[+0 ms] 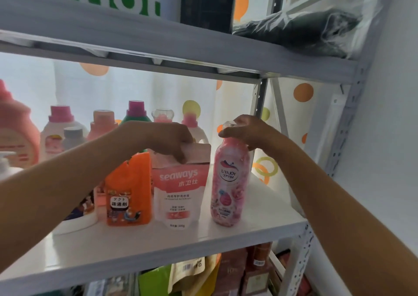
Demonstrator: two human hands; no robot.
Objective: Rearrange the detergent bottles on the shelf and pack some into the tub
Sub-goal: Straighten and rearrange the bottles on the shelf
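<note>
On the white shelf point(203, 236) stand an orange bottle point(129, 189), a pink-and-white seaways pouch point(181, 193) and a pink UYAJOY bottle point(230, 182), side by side near the front edge. My left hand point(167, 139) grips the top of the seaways pouch. My right hand point(246, 130) is closed over the clear cap of the UYAJOY bottle. Both stand upright on the shelf. Several more detergent bottles point(61, 132) with pink caps line the back and left of the shelf. No tub is in view.
The upper shelf point(181, 44) hangs low above my hands and carries a black box point(208, 1) and a dark plastic-wrapped bundle point(300, 28). A metal upright point(348, 123) bounds the right side. Pouches and boxes point(226, 270) fill the shelf below.
</note>
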